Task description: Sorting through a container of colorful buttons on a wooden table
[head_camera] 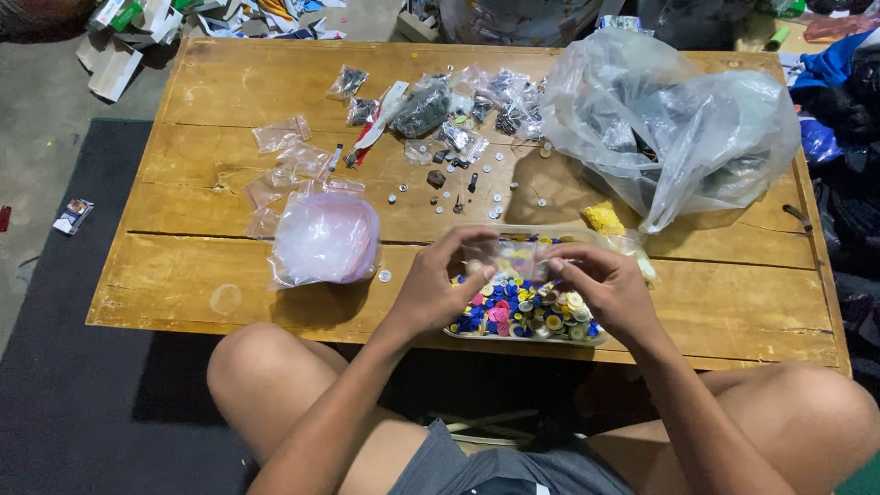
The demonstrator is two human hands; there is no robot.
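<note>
- Two hands, left hand (431, 289) and right hand (605, 284), pinch a small clear bag (509, 257) between them, above the button tray (522, 316).
- Step, likely: filling the bag.
- Next needs its mouth held open.

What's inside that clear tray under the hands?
The clear tray holds heaps of small round pieces: blue, yellow, pink, white. The left hand, right hand and small clear bag hide its middle.

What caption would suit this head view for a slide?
Both hands, left hand and right hand, hold a small clear bag over a tray of coloured buttons on a wooden table.
</note>
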